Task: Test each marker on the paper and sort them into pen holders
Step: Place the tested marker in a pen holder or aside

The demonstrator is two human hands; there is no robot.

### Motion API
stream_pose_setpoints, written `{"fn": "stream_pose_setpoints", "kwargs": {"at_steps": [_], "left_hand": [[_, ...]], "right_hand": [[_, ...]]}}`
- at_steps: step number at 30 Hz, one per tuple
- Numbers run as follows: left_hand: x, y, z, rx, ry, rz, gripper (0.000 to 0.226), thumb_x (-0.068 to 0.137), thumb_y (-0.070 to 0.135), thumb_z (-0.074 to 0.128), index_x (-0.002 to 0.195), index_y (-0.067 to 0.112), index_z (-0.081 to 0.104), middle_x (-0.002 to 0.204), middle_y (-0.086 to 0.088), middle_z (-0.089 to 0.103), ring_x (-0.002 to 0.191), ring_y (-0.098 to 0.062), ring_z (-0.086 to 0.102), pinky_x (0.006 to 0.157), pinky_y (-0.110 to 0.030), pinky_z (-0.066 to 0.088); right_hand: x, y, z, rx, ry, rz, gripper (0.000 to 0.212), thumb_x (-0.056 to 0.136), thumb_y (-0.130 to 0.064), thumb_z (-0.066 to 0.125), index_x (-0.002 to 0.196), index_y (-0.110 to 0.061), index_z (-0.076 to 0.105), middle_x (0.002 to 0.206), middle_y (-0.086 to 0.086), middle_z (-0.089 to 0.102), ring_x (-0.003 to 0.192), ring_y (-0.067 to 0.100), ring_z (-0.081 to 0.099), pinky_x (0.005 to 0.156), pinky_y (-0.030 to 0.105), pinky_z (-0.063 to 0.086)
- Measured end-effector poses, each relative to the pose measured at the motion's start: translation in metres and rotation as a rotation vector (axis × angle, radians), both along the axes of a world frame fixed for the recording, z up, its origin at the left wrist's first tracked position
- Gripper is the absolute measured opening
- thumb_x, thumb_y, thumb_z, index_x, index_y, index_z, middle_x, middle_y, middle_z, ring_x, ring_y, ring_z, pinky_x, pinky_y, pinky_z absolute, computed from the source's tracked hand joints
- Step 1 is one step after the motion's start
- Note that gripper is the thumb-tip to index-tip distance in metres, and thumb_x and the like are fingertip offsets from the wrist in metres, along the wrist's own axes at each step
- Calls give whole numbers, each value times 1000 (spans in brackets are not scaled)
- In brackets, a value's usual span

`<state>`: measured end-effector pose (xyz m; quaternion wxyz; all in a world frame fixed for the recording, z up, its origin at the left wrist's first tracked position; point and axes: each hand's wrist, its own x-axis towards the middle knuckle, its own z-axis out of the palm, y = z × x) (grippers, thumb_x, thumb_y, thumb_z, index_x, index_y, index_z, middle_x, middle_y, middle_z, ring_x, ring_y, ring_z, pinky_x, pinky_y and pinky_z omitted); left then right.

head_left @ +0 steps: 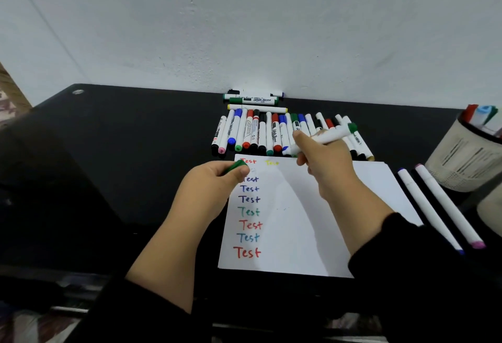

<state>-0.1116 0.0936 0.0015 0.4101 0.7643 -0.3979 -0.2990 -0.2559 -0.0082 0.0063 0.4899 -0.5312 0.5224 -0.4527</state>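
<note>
The right hand [320, 158] is raised above the top edge of the paper [312, 220], and its fingers are curled around a white marker [330, 136]. The marker lies across the fingers, tilted, with its green end [352, 127] pointing up and to the right, past the knuckles. The other end comes out low on the left side of the hand, near the thumb; whether its tip is bare I cannot tell.

The left hand [214, 182] rests at the upper left corner of the paper. Its thumb and fingers pinch a green cap [235, 166], which sticks out a little to the right between the fingertips and partly covers the writing there.

The paper lies on a black table [122, 166]. It carries a column of the word "Test" in red, blue, dark blue and green, and one more in yellow at the top.

Behind the paper is a row of markers [260, 132], side by side, with caps in many colours. Further back, against the wall [244, 30], lie several more markers [254, 99] crosswise.

To the right of the paper two long thin markers [440, 207] lie next to each other, one with a blue end and one with a pink end. Just beyond them, at the right edge, stands a pale holder [461, 158] with some markers already inside. A second pale object [490, 212] shows below it, cut by the frame.
</note>
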Motion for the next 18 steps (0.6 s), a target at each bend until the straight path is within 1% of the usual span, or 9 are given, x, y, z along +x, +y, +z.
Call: {"fn": "stream_pose_setpoints", "kwargs": {"at_steps": [2, 3, 5, 6, 8, 15, 18], "left_hand": [[2, -3, -1, -12, 23, -3, 24, 87, 44, 58, 105, 31, 67, 76, 25, 55, 72, 7, 47, 57, -15, 30], [3, -4, -2, -18, 31, -5, 23, 87, 44, 58, 105, 32, 67, 77, 25, 55, 72, 7, 47, 57, -14, 30], [5, -6, -3, -24, 39, -11, 23, 87, 44, 58, 105, 32, 67, 78, 25, 56, 74, 8, 48, 57, -14, 31], [6, -7, -4, -26, 47, -11, 22, 87, 44, 59, 105, 33, 67, 79, 25, 57, 75, 8, 48, 58, -14, 31], [8, -8, -7, -27, 62, -8, 23, 87, 44, 58, 107, 34, 67, 81, 25, 58, 76, 8, 48, 58, -14, 31], [10, -10, -13, -18, 68, 4, 25, 86, 43, 61, 110, 34, 65, 79, 27, 53, 72, 10, 45, 57, -13, 29], [10, -11, -14, -9, 67, 12, 27, 85, 42, 61, 111, 35, 64, 78, 28, 52, 72, 8, 45, 55, -14, 29]], "right_hand": [[7, -5, -6, -62, 75, 3, 32, 87, -24, 62, 58, -15, 51, 46, -5, 54, 38, -1, 45, 48, 17, 37], [10, -6, -11, -85, 99, 4, 32, 87, -23, 61, 60, -13, 49, 45, -7, 53, 37, -2, 45, 44, 13, 37], [13, -9, -21, -115, 136, -2, 28, 87, -21, 60, 65, -9, 47, 48, -7, 53, 39, -3, 46, 41, 8, 35], [13, -11, -26, -126, 149, -2, 25, 86, -21, 60, 68, -8, 48, 52, -4, 53, 40, -3, 46, 41, 7, 35], [14, -14, -32, -143, 159, 7, 24, 86, -20, 61, 70, -7, 49, 56, -1, 52, 42, -4, 48, 43, 6, 35], [16, -17, -40, -171, 220, 72, 31, 87, -23, 63, 64, -12, 47, 53, -2, 53, 43, -3, 47, 47, 7, 36], [17, -17, -41, -170, 221, 90, 33, 87, -23, 64, 62, -13, 46, 52, -2, 53, 42, -3, 47, 46, 8, 37]]}}
